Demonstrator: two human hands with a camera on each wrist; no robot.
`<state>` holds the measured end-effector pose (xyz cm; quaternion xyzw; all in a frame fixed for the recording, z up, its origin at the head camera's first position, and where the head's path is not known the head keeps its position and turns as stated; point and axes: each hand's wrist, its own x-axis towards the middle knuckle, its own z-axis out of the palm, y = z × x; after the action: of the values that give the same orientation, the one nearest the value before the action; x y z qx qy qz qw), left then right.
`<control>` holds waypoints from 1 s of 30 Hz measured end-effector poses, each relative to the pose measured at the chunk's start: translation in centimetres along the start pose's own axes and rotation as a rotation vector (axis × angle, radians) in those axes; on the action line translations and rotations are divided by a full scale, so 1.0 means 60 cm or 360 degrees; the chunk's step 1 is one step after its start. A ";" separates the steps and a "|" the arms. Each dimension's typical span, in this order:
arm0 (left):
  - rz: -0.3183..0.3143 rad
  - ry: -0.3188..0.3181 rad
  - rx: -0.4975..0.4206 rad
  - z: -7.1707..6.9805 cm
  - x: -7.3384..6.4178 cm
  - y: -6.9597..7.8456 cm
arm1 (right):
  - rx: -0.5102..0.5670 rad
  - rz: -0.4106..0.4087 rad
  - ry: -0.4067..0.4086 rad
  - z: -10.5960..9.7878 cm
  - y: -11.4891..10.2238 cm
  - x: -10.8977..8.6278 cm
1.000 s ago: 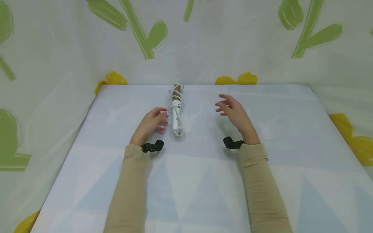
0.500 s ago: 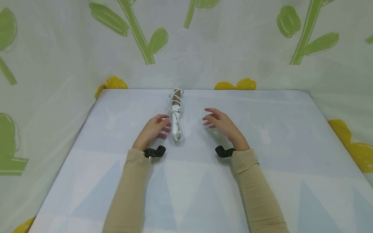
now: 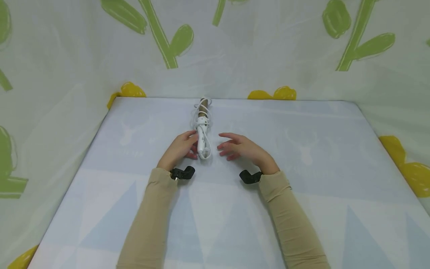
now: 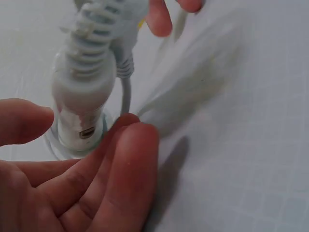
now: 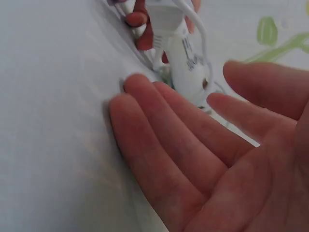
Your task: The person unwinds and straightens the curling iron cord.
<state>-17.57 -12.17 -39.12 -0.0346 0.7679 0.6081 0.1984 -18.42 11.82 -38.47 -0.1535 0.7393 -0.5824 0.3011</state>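
Left hand [image 3: 179,148] was loosely cupped beside the white curling iron [image 3: 202,136], contact unclear | right hand [image 3: 244,150] was near, fingers relaxed | cord [image 4: 126,95] wrapped round the iron

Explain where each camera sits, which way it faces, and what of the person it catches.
Head: worn on the head, facing forward and down at the table, the corded appliance, both sleeves, the left hand and right hand.
Left wrist: on that wrist, facing past the left thumb and fingers to the appliance; right-hand fingertips show at top.
Right wrist: on that wrist, facing past the right fingers to the appliance, left-hand fingers beside it.
Both wrist views share the appliance.
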 end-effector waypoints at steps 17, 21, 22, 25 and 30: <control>0.0088 0.0092 0.0330 0.012 0.002 0.003 | 0.0056 -0.0083 -0.0198 0.067 0.011 0.036; 0.0102 0.0173 0.0446 0.016 0.006 0.007 | 0.0015 -0.0105 -0.0176 0.066 0.010 0.040; 0.0100 0.0211 0.0491 0.018 0.006 0.009 | 0.0009 -0.0106 -0.0175 0.066 0.005 0.038; 0.0072 0.0323 0.0601 0.026 0.007 0.012 | 0.0008 -0.0113 -0.0164 0.068 0.004 0.038; 0.0021 0.0358 0.0650 0.040 0.004 0.013 | 0.0004 -0.0137 -0.0124 0.072 0.013 0.039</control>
<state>-17.38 -9.66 -38.93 -0.0561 0.8925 0.4338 0.1104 -17.43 7.35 -40.46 -0.2074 0.7191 -0.5893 0.3045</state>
